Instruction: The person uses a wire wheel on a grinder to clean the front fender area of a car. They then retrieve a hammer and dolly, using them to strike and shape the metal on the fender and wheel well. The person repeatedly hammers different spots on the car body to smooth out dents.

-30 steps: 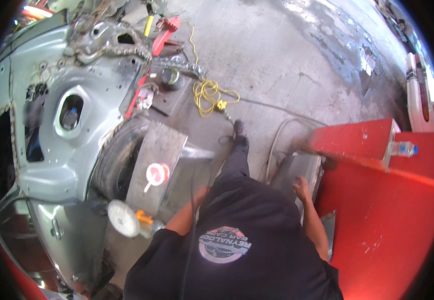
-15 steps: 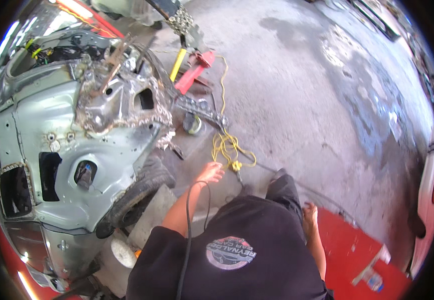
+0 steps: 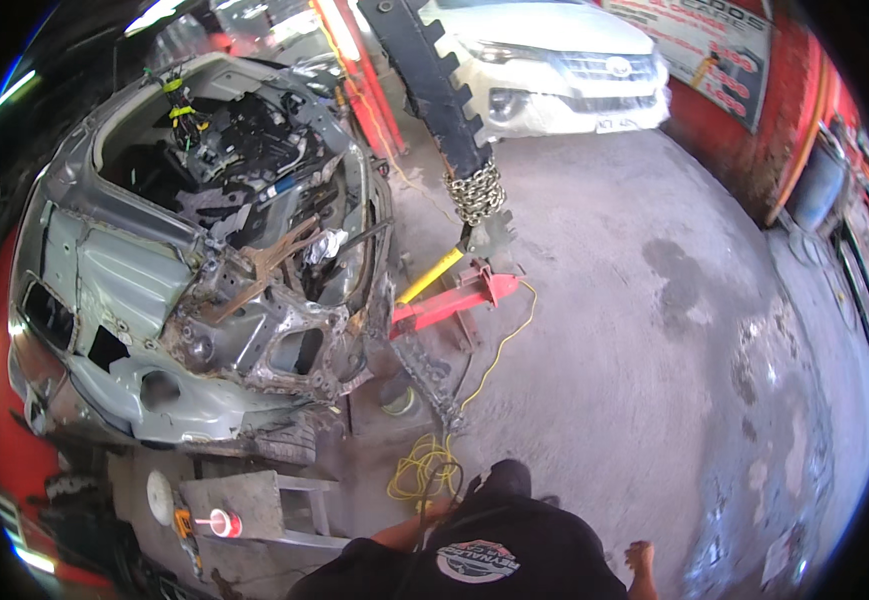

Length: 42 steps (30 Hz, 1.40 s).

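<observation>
My left hand (image 3: 440, 508) is low in front of me, beside the tangle of yellow cord (image 3: 420, 468) on the floor. My shirt and leg partly cover it, so its fingers cannot be made out. A dark cable (image 3: 457, 478) loops up close to that hand; whether it is gripped cannot be seen. Out to my right, my right hand (image 3: 640, 557) hangs with loosely curled fingers and nothing visible in it. Ahead on the left stands a stripped silver-green car body (image 3: 134, 270), its torn metal edge facing the cord.
A low bench (image 3: 244, 492) carries a red-and-white cup (image 3: 224, 523); an orange polisher (image 3: 184, 522) with a white pad is beside it. A red puller base (image 3: 454, 303), yellow ram (image 3: 430, 276) and chained black post (image 3: 434, 90) stand by the body. Behind is a white car (image 3: 554, 65).
My view has tilted up, bringing the white car and wall sign into sight. My left hand, earlier visible with fingers extended, is now partly covered. My right hand appears farther out from my body.
</observation>
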Each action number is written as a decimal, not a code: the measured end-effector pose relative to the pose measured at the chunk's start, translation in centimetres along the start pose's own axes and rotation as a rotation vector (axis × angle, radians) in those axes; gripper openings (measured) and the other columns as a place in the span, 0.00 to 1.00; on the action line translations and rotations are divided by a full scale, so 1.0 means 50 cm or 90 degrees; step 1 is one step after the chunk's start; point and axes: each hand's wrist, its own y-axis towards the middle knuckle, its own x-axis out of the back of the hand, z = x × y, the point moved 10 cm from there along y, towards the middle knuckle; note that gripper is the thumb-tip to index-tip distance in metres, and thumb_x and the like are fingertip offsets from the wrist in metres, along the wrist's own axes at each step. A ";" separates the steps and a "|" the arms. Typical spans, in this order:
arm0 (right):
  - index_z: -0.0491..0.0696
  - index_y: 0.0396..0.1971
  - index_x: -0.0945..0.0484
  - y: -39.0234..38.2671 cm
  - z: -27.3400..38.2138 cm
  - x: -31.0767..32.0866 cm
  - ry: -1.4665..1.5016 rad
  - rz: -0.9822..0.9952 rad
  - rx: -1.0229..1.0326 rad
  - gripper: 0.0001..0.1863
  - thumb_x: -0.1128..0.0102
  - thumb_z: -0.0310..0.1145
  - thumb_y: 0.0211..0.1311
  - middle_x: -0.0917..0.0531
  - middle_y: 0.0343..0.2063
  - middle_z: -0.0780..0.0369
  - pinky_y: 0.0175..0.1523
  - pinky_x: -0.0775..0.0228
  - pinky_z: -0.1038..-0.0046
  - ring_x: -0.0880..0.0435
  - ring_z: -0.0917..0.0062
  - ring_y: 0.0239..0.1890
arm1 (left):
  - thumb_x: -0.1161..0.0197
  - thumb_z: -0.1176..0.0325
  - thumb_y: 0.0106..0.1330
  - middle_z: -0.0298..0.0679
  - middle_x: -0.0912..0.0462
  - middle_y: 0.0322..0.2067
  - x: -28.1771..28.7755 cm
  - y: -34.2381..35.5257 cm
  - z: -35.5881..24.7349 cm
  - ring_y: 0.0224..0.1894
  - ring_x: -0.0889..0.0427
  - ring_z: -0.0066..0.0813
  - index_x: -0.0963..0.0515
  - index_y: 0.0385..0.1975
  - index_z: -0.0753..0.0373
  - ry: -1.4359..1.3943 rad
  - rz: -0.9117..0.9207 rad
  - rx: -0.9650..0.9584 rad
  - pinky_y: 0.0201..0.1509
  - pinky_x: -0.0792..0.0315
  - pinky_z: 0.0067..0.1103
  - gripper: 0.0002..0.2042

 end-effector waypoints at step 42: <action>0.41 0.48 0.17 2.241 1.842 2.167 -0.091 -0.269 0.548 0.19 0.39 0.35 0.60 0.14 0.40 0.45 0.51 0.24 0.52 0.17 0.45 0.43 | 0.42 0.58 0.67 0.44 0.11 0.36 1.358 1.537 -1.557 0.39 0.13 0.37 0.15 0.44 0.66 -0.408 -0.400 0.030 0.48 0.22 0.34 0.18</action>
